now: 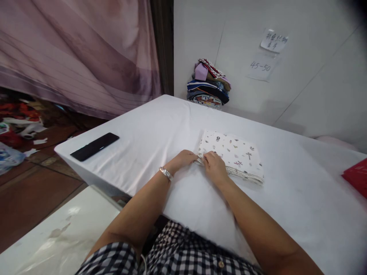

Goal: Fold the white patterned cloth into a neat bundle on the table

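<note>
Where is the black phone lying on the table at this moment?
In the head view, the black phone lies flat near the table's left corner, left of the left hand and well apart from the folded patterned cloth.

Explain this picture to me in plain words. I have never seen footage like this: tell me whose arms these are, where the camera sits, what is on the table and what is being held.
The single picture comes from a camera worn on a person's head, looking forward and down, so the two bare arms coming in from the bottom are that person's own. There is no machine here.

The left hand and right hand meet at the near left corner of a folded patterned cloth, pinching its edge with the fingers. The cloth lies flat on a table with a white cover.

Also on the table: a black phone at the far left, a stack of folded fabrics against the wall, and a red item at the right edge. Two paper notes hang on the wall.
</note>
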